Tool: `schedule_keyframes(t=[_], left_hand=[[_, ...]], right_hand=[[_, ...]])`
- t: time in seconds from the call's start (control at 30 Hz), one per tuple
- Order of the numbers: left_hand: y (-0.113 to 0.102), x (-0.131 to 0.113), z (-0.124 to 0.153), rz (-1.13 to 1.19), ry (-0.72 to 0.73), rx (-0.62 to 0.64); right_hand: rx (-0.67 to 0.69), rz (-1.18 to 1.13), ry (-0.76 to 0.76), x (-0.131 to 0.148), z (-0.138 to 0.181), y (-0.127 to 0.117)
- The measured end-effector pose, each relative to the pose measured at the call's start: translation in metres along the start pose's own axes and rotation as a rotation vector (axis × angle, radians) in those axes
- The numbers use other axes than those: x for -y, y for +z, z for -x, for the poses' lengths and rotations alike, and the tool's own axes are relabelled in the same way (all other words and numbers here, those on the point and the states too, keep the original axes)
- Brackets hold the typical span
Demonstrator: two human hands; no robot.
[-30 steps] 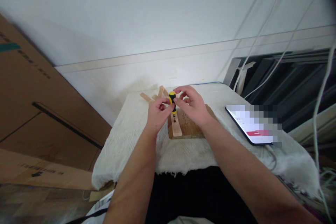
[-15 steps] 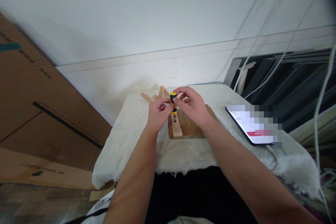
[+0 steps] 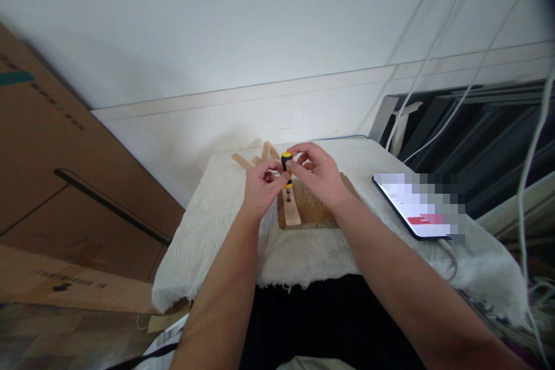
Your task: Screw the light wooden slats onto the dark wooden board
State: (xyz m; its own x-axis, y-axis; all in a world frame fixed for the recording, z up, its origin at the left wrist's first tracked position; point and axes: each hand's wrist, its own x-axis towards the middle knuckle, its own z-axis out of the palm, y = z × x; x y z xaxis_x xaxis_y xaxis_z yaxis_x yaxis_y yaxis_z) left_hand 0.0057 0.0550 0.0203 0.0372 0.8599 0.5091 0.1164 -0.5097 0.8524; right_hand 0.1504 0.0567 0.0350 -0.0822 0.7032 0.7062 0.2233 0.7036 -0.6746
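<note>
A short yellow-and-black screwdriver (image 3: 287,161) stands upright, its tip at a small dark screw in a pale wooden strip (image 3: 293,215). The strip lies along the left side of a brown wooden board (image 3: 318,217). My left hand (image 3: 261,186) is closed, its thumb and fingers pinching the lower part of the handle. From the other side my right hand (image 3: 318,172) grips the upper handle between thumb and fingers. Parts of the handle are hidden by my fingers.
Several loose wooden strips (image 3: 241,160) lie behind my left hand on the white cloth (image 3: 208,214). To the right rests a phone (image 3: 405,208) with a cable. A large cardboard box (image 3: 87,185) stands left of the table, and a wall (image 3: 243,40) rises behind.
Almost nothing differs. Both hands stay on the screwdriver, with only a very slight shift of the fingers.
</note>
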Motion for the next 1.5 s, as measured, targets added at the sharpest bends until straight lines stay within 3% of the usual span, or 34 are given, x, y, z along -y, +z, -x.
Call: schedule_keyframes(t=[1.03,1.5], left_hand=[[-0.001,0.004,0.001,0.014,-0.071,0.035],[-0.002,0.009,0.000,-0.013,-0.036,0.010]], right_hand=[[0.026,-0.040,0.026,0.001,0.000,0.000],[0.017,-0.061,0.046,-0.002,0.000,0.001]])
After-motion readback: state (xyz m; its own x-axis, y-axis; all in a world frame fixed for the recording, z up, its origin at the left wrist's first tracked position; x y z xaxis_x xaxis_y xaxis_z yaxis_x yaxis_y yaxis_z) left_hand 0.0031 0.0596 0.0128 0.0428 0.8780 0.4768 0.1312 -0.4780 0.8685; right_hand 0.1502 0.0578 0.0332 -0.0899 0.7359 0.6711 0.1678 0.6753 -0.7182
